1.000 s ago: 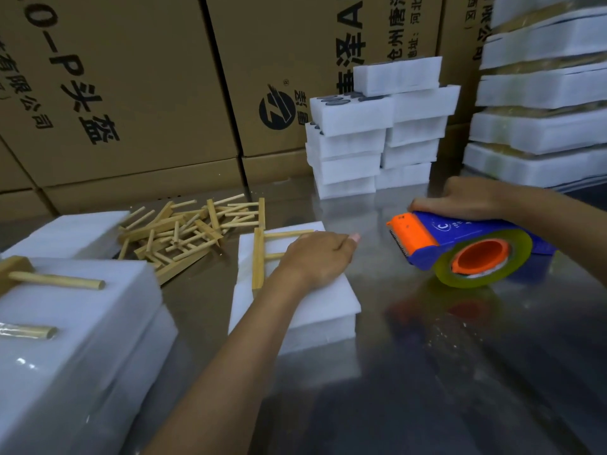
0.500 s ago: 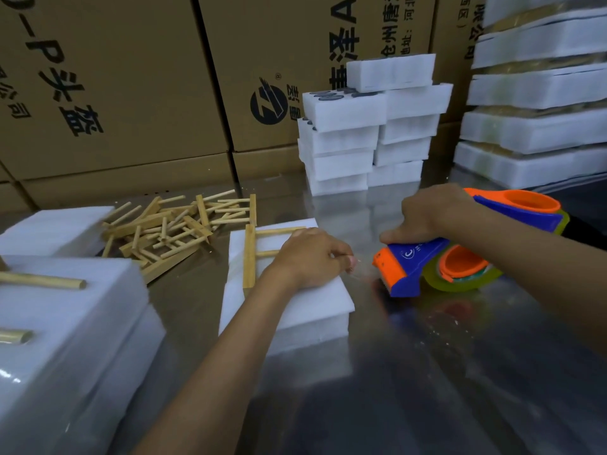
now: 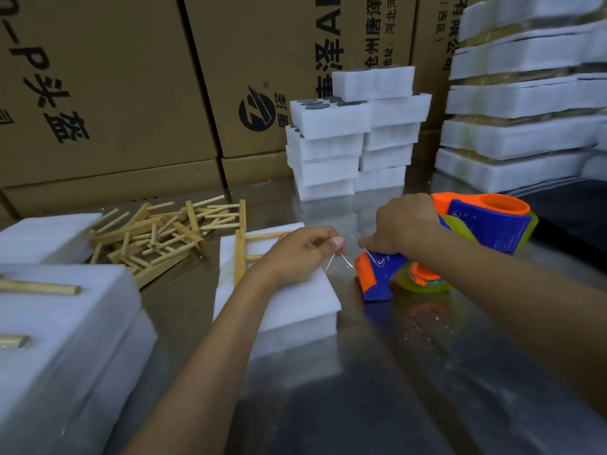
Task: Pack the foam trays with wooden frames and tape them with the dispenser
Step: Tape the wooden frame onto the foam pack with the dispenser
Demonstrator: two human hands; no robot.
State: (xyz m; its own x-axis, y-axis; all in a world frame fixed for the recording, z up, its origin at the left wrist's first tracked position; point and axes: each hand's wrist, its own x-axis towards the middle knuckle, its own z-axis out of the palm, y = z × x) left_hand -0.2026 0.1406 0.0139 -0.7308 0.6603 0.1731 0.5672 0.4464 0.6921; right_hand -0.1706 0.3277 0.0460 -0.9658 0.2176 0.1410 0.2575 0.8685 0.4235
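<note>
A stack of white foam trays (image 3: 295, 307) lies in the middle of the steel table, with a wooden frame (image 3: 241, 254) on its top left. My left hand (image 3: 299, 254) rests on the stack and pinches the loose end of clear tape (image 3: 341, 259). The tape runs to the blue and orange tape dispenser (image 3: 377, 277), which stands nose-down just right of the stack. My right hand (image 3: 404, 224) grips the dispenser from above. A second blue and orange dispenser (image 3: 486, 224) lies behind my right wrist.
A loose pile of wooden frames and sticks (image 3: 164, 234) lies at the left rear. Foam trays with frames (image 3: 59, 323) sit at the near left. Stacks of foam blocks (image 3: 354, 139) and taped packs (image 3: 525, 126) stand at the back before cardboard boxes (image 3: 115, 93).
My right hand tipped the dispenser nose-down and brought it left to the stack. My left hand's fingers took hold of the tape end and drew it out slightly.
</note>
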